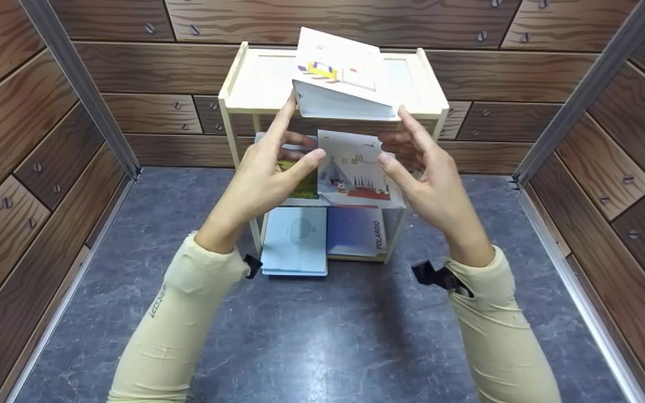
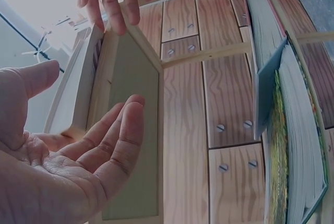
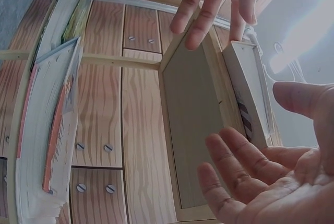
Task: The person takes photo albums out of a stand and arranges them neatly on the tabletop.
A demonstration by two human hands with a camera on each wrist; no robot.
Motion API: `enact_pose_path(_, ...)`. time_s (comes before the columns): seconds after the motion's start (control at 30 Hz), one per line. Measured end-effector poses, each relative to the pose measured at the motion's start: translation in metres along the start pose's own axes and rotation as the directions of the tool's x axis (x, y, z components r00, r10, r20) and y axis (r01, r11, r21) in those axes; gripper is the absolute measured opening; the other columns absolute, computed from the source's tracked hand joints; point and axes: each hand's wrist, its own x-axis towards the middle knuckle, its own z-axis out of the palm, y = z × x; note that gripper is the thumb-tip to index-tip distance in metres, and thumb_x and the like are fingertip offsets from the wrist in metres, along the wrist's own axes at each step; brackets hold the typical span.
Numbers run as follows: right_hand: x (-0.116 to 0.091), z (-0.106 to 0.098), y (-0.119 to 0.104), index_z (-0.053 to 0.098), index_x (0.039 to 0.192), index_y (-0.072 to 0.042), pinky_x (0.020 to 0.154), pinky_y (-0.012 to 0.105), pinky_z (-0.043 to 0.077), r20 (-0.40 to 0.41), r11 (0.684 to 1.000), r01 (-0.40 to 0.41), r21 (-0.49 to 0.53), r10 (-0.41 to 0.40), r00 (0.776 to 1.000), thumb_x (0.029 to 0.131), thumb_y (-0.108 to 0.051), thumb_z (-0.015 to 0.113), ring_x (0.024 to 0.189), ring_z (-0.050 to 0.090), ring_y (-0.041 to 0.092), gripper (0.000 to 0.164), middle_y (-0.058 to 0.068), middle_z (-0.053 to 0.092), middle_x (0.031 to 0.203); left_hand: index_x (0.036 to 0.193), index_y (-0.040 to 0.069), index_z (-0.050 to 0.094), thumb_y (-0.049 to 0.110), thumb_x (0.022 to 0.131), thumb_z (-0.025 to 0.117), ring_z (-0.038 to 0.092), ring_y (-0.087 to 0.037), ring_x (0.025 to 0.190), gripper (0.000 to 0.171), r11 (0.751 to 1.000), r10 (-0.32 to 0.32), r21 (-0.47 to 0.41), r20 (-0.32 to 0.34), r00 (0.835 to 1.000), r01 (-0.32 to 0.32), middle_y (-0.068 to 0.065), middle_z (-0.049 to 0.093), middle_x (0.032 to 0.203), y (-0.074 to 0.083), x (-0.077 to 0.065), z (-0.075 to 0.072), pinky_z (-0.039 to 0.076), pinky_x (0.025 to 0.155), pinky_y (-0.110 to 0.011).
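Note:
A thick white book (image 1: 339, 70) with a yellow and purple picture on its cover lies on the top of a small wooden shelf (image 1: 255, 103), its page edge facing me. At the book's near left corner is the index fingertip of my left hand (image 1: 263, 176). The right hand (image 1: 434, 179) has its index fingertip at the near right corner. Both hands have their thumbs spread and fingers loosely extended. Their palms face each other, with nothing gripped between the fingers. In the right wrist view, the book (image 3: 250, 85) stands close beside the index finger.
On the middle shelf lie a white illustrated book (image 1: 356, 168) and a green-covered book (image 1: 302, 187). Below are a light blue book (image 1: 294, 240) and a blue-violet book (image 1: 356, 232) marked POLAROID. Wood-patterned walls (image 1: 322, 70) enclose the grey floor (image 1: 311, 336).

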Motion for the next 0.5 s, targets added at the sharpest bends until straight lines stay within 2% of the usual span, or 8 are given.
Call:
enact_pose_path(0.17,-0.002,-0.002,-0.002,0.039,0.167,-0.013,0.107,0.027,0.055,-0.02,1.0,0.009,-0.001,-0.009,1.0,0.106,-0.012,0.068,0.122,0.07,0.022,0.068,0.016,0.07,0.139,0.174,0.023,0.015,0.036,0.107,0.068,0.076,-0.021,0.115,0.087,1.0,0.012,-0.023,-0.009,1.0,-0.012,-0.008,0.071,0.136,0.004,-0.005,-0.001,0.062,0.087,-0.04)
enact_pose_path(0.3,-0.001,-0.008,-0.005,0.049,0.161,-0.012,0.103,0.025,0.056,-0.043,1.0,-0.003,-0.025,0.002,0.999,0.105,-0.012,0.068,0.118,0.07,0.017,0.058,0.015,0.073,0.134,0.171,0.017,0.03,0.033,0.107,0.069,0.077,-0.021,0.109,0.077,0.999,0.025,-0.031,-0.058,0.998,-0.027,-0.008,0.073,0.129,0.008,-0.007,-0.006,0.063,0.083,-0.036)
enact_pose_path(0.4,0.003,-0.014,-0.007,0.059,0.152,-0.009,0.095,0.022,0.057,-0.072,0.999,-0.023,-0.025,0.021,0.997,0.105,-0.011,0.067,0.108,0.071,0.015,0.047,0.009,0.075,0.124,0.162,0.014,0.047,0.031,0.107,0.068,0.076,-0.02,0.1,0.061,0.999,0.015,-0.048,-0.109,0.994,-0.021,-0.008,0.075,0.121,0.011,-0.003,-0.012,0.063,0.08,-0.033)
enact_pose_path(0.5,0.01,-0.019,-0.008,0.068,0.138,-0.002,0.09,0.022,0.059,-0.105,0.999,-0.036,0.015,0.038,0.994,0.106,-0.011,0.066,0.1,0.072,0.014,0.033,-0.001,0.077,0.109,0.144,0.011,0.064,0.029,0.11,0.064,0.077,-0.023,0.092,0.038,0.996,-0.006,-0.084,-0.148,0.989,-0.006,-0.008,0.077,0.112,0.013,0.003,-0.019,0.063,0.072,-0.032)
